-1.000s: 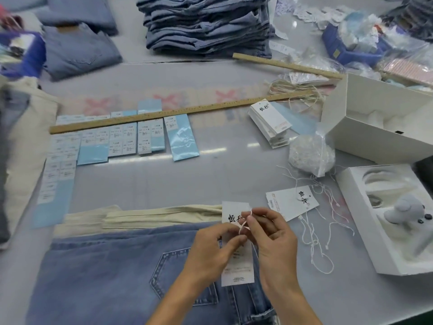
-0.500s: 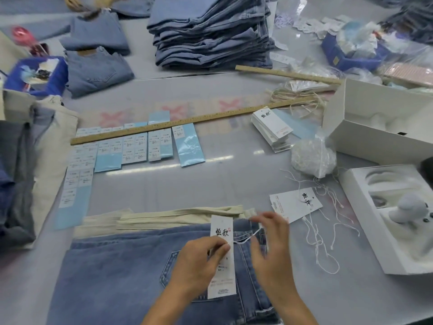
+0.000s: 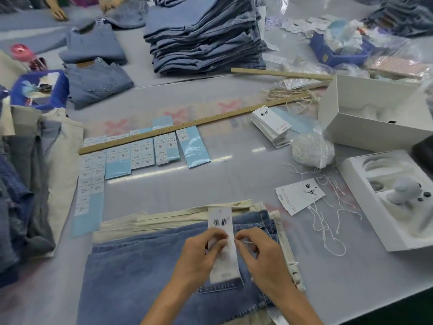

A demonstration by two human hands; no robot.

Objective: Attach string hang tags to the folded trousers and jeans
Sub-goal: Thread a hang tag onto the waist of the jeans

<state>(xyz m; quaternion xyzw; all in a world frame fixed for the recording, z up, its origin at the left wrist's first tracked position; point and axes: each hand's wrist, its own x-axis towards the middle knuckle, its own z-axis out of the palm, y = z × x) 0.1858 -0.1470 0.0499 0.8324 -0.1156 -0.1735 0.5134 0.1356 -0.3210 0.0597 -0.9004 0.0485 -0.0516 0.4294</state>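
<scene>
Head view: the folded jeans (image 3: 145, 273) lie at the near edge of the table (image 3: 234, 184), on top of cream trousers (image 3: 178, 219) whose folds show beyond and to the right of them. A white hang tag (image 3: 222, 240) lies lengthwise over the back pocket area. The left hand (image 3: 199, 252) pinches the tag's left edge, fingers curled round it. The right hand (image 3: 260, 249), just beside the tag, pinches a thin white string (image 3: 248, 242) between curled fingers.

What could go wrong: the string is fine and slack, so it could slip from the pinch, and the tag would come away loose. A hard pull might also tear the tag's hole. Spare tags (image 3: 300, 195) and loose strings (image 3: 328, 228) lie near on the right; a sweeping wrist could drag or tangle them.

Hard to make out: whether the string passes through a belt loop or through the tag's hole, since the fingers cover that spot and the tag is motion-blurred. Its printing cannot be read. The jeans' near end runs out of frame.
</scene>
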